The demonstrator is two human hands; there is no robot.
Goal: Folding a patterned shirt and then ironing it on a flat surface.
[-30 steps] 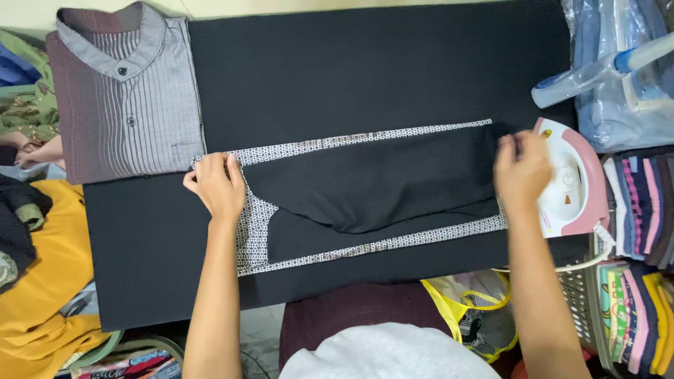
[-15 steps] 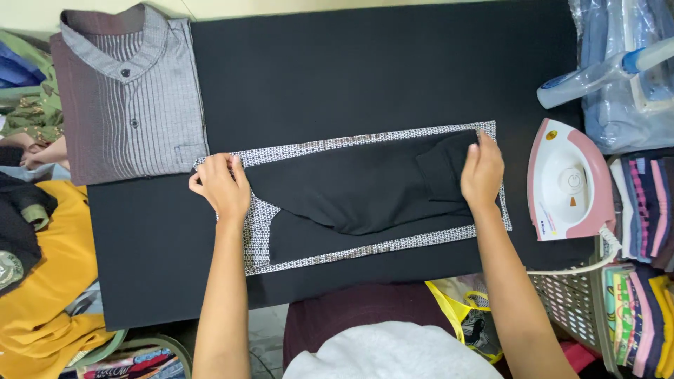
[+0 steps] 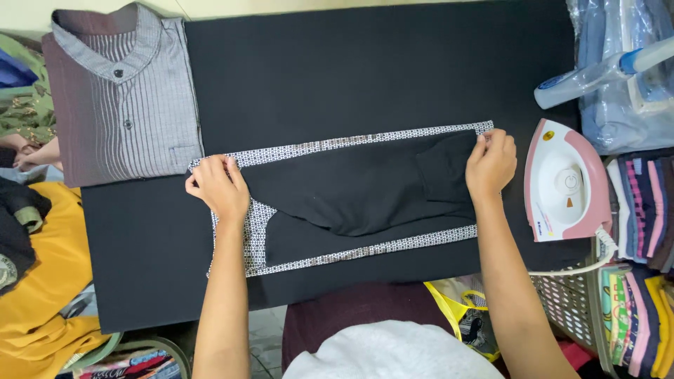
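Left hand (image 3: 217, 188) pins the garment's (image 3: 351, 200) patterned left end flat; right hand (image 3: 491, 165) pinches the folded black sleeve at the right end, mid-table (image 3: 351, 70). Risks: sleeve slips and fold skews; right wrist bumps the iron (image 3: 565, 182) just beside it.

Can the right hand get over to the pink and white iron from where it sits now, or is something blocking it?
Probably yes. The right hand rests on the black garment's end, and the iron lies flat just beside it, with only bare black board between them.
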